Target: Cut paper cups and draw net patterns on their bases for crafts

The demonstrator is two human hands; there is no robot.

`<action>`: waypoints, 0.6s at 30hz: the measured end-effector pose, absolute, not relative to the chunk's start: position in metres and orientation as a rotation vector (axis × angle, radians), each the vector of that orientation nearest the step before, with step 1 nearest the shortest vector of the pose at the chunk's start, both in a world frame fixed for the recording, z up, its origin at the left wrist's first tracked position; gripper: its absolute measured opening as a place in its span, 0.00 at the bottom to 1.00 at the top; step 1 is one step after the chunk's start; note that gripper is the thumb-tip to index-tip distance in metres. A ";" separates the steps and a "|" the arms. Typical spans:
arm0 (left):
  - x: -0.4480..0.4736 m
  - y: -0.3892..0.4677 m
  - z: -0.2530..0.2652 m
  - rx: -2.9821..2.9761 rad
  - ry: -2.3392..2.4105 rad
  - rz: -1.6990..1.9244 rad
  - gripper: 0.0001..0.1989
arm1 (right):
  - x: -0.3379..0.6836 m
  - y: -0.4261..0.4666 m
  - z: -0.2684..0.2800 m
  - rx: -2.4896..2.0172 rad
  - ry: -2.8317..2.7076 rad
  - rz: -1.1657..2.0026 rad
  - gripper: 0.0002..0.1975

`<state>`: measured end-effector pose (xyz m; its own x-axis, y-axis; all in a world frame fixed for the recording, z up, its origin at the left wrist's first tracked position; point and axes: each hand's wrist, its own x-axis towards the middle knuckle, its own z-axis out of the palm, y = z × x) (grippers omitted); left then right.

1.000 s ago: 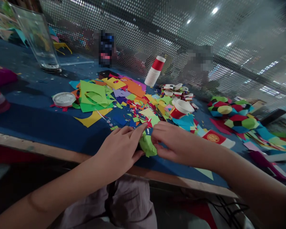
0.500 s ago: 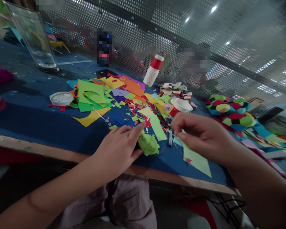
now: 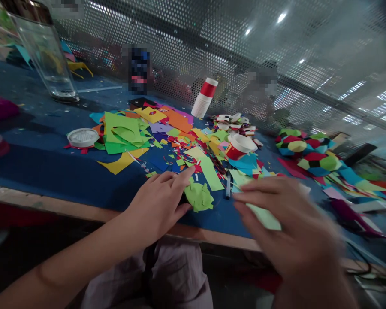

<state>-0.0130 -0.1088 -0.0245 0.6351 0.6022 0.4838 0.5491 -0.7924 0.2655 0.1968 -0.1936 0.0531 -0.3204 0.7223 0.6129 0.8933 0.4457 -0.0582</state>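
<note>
My left hand (image 3: 159, 199) is closed on a crumpled light-green paper shape (image 3: 199, 196) with small tabs round its edge. The shape is near the front edge of the blue table, held between thumb and fingers. To the right, my right hand (image 3: 286, 214) is above the table and smeared by motion. Its fingers are stretched out, thumb and forefinger slightly apart, and no held thing can be made out. A pen (image 3: 228, 185) lies just left of its fingertips. Pale green paper (image 3: 265, 216) is partly hidden beneath this hand.
Coloured paper sheets (image 3: 120, 128) and scraps cover the middle of the table. Behind them are a paper cup (image 3: 241, 146) and a stack of cups (image 3: 205, 98). A round lid (image 3: 82, 138) and a glass (image 3: 59, 81) stand left. Patchwork paper balls (image 3: 320, 163) lie right.
My right hand has moved nearer and lower, and its curled fingers have straightened. The left hand and the green paper shape have stayed almost in place.
</note>
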 end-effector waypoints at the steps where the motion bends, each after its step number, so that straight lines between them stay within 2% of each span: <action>1: -0.014 -0.109 -0.024 2.756 0.963 0.876 0.40 | 0.192 -0.191 0.048 -1.352 -2.185 -0.393 0.06; 7: -0.014 -0.109 -0.023 2.758 1.015 0.909 0.39 | 0.184 -0.182 0.025 -1.416 -2.241 -0.360 0.11; 11: -0.015 -0.111 -0.022 2.747 1.070 1.009 0.38 | 0.188 -0.194 0.004 -1.458 -1.907 -0.225 0.16; 14: -0.017 -0.114 -0.020 2.712 1.099 1.187 0.34 | 0.188 -0.199 -0.012 -1.501 -1.406 0.040 0.22; 18: -0.020 -0.119 -0.018 2.668 1.111 1.466 0.28 | 0.177 -0.193 -0.016 -1.409 -1.112 0.582 0.27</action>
<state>-0.0205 -0.1193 -0.0181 0.3572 0.5183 0.7770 0.6082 -0.7605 0.2277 0.1772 -0.1932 -0.0165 0.4197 0.8701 0.2585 0.2838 0.1448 -0.9479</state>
